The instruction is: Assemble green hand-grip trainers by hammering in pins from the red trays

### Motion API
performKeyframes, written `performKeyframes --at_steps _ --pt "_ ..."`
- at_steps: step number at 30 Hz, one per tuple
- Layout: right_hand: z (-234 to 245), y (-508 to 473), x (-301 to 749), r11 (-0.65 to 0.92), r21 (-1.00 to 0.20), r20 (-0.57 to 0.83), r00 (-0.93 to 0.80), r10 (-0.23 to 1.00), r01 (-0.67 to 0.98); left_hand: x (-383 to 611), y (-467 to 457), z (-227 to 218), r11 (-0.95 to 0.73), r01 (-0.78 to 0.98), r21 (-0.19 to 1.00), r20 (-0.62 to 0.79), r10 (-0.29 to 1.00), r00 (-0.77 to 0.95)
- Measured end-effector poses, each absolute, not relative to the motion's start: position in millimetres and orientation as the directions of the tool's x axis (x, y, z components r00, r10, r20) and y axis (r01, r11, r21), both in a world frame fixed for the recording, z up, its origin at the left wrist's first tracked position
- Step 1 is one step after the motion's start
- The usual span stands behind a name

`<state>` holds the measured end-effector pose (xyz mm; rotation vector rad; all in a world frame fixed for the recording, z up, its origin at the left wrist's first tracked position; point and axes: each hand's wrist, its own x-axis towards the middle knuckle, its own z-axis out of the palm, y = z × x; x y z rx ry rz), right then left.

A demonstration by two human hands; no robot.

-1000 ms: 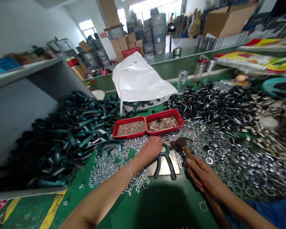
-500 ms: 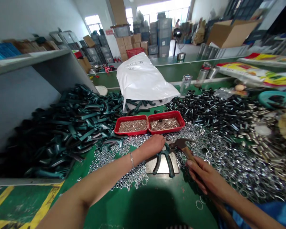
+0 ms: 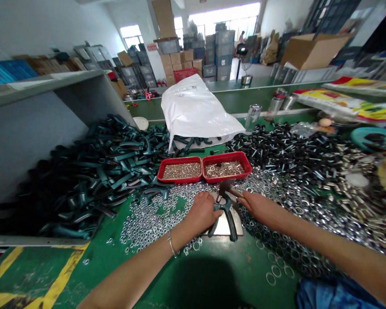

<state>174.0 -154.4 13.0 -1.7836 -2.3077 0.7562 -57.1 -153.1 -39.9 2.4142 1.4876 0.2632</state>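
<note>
My left hand (image 3: 202, 211) is closed on the upper part of a dark green two-handled gripper tool (image 3: 224, 215). That tool lies on a small steel plate (image 3: 221, 226) on the green table. My right hand (image 3: 259, 207) grips a small hammer (image 3: 227, 187) close to its head. The hammer head rests at the top of the green tool, just in front of the red trays. Shiny washers and nuts (image 3: 148, 219) lie spread around both hands.
Two red trays (image 3: 204, 168) of small metal parts stand behind the hands. A big heap of dark green handles (image 3: 96, 171) fills the left. Black knobbed bolts (image 3: 296, 150) and metal rings cover the right. A white plastic bag (image 3: 196, 111) lies behind, a grey shelf (image 3: 35, 116) at left.
My right hand slid up the hammer handle toward its head and moved forward and left. The hammer head came down onto the top of the green tool. My left hand stayed on the tool.
</note>
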Motion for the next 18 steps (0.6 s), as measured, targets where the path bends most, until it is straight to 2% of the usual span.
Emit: performKeyframes --at_steps 2,4,6,9,13,16,18 --pt "7.5 -147.3 171.4 0.224 -0.454 -0.232 -0.357 0.905 0.862 -55.4 -151.2 -39.0 -0.412 0.841 0.35 -0.006 0.897 0.442" --pt "5.1 -145.6 170.5 0.243 -0.471 -0.173 -0.359 0.917 0.848 -54.7 -150.1 -38.5 -0.418 0.837 0.354 0.0 0.895 0.446" --pt "4.1 -147.1 171.1 0.23 -0.413 -0.163 -0.32 0.933 0.881 -54.7 -149.8 -38.2 -0.413 0.841 0.348 -0.006 0.896 0.443" --pt "3.9 -150.0 174.2 0.243 -0.339 -0.242 -0.334 0.911 0.909 -55.0 -151.0 -37.7 -0.381 0.856 0.349 -0.041 0.906 0.42" --pt "4.7 -151.8 176.9 0.259 -0.418 -0.171 -0.356 0.919 0.871 -55.4 -157.9 -36.0 -0.387 0.847 0.364 0.013 0.912 0.411" --pt "3.2 -152.6 175.8 0.272 -0.311 -0.185 -0.339 0.922 0.911 -54.4 -167.0 -32.5 -0.347 0.886 0.309 0.073 0.937 0.342" --pt "1.4 -155.5 175.5 0.306 -0.311 -0.206 -0.378 0.903 0.9 -53.8 -173.6 -28.7 -0.306 0.915 0.262 0.09 0.952 0.292"
